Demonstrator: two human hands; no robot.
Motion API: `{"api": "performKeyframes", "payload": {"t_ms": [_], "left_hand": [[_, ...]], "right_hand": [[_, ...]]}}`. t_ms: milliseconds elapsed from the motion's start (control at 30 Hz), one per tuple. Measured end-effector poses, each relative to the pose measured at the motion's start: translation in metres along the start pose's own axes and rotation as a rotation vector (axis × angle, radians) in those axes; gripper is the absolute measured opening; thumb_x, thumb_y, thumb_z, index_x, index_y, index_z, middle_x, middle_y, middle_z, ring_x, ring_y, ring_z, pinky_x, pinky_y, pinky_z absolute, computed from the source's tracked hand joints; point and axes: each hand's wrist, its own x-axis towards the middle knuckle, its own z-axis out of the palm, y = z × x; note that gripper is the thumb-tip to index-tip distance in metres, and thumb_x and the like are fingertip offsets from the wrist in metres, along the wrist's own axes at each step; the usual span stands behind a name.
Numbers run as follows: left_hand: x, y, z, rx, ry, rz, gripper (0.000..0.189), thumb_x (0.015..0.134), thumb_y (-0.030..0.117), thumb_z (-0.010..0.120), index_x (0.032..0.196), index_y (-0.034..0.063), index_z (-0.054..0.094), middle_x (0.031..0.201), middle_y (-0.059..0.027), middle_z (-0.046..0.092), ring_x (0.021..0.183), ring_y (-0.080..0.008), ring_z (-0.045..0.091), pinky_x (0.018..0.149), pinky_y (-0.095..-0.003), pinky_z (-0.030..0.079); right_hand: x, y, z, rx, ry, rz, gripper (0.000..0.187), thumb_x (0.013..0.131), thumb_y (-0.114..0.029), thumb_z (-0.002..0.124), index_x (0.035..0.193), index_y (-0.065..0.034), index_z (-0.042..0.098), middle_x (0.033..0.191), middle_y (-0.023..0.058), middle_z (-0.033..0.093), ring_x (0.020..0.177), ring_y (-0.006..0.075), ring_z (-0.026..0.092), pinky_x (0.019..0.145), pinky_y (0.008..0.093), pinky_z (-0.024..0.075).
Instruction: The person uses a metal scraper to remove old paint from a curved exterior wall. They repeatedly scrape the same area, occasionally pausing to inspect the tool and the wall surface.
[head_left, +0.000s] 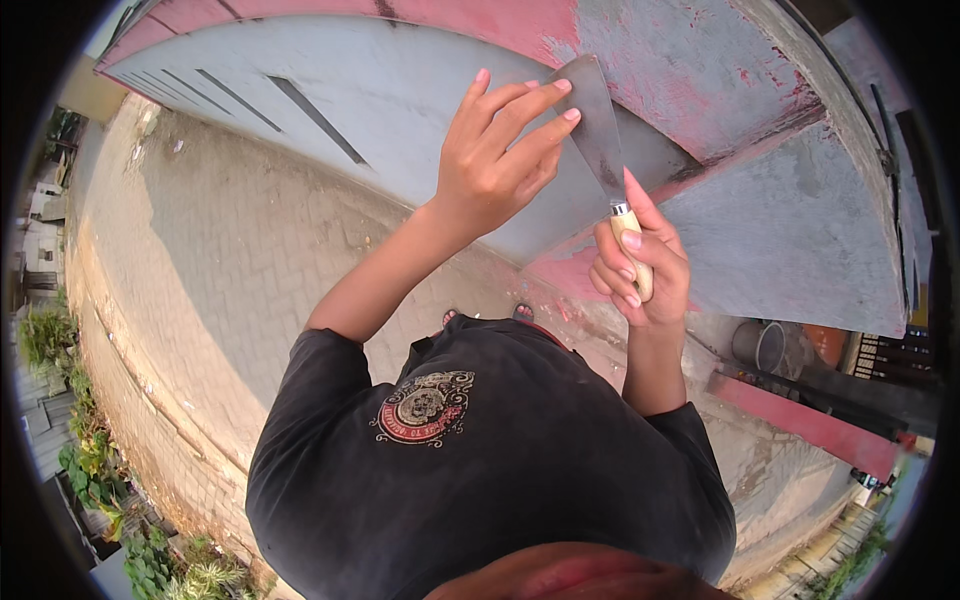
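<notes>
My right hand (641, 262) is closed around the pale wooden handle of a putty knife (598, 124), its wide metal blade angled up and to the left. Fingertips of my left hand (510, 146) lie at the left side of the blade; the fingers are spread and grip nothing. Behind the blade stands a grey wall (360, 82) with a pink band along its top. Near the right hand, another wall face (787, 225) shows grey over patchy pink, with flaked paint and a dark stained edge.
Paving blocks (247, 217) cover the ground beside the wall, around my sandalled feet. At the right are a bucket (770, 346) and a low pink ledge (810, 424). Slots (319, 120) cut through the grey wall. Green plants (94, 472) grow at the far left.
</notes>
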Motion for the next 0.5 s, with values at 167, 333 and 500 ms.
{"api": "performKeyframes", "payload": {"t_ms": [167,333,500], "left_hand": [[-0.036,0.002,-0.029,-0.200,-0.100,-0.040,0.028,0.067,0.001,0.071,0.093,0.0111,0.072,0.117,-0.0083,0.070,0.100,-0.0274,0.067,0.098,-0.0520,0.050],[-0.063,0.008,-0.039,-0.373,-0.054,0.030,0.026,0.072,-0.004,0.064,0.093,0.0095,0.071,0.111,-0.0123,0.071,0.097,-0.0281,0.069,0.099,-0.0516,0.050],[-0.082,0.001,-0.064,-0.435,-0.061,0.009,0.025,0.072,-0.006,0.061,0.092,0.0065,0.070,0.105,-0.0136,0.071,0.092,-0.0286,0.069,0.092,-0.0507,0.054]], "right_hand": [[-0.019,-0.019,0.007,-0.147,-0.036,-0.119,0.059,0.097,-0.007,0.045,0.156,-0.0099,0.037,0.062,0.0035,0.044,0.036,0.0054,0.032,0.037,0.0232,0.0279],[0.054,0.006,0.025,-0.162,0.055,0.023,0.056,0.098,-0.006,0.046,0.154,-0.0075,0.040,0.066,0.0029,0.045,0.040,0.0043,0.033,0.041,0.0242,0.0299],[0.021,0.014,0.032,-0.215,-0.092,-0.011,0.057,0.097,-0.005,0.048,0.154,-0.0054,0.040,0.067,0.0037,0.047,0.040,0.0044,0.034,0.041,0.0238,0.0303]]}}
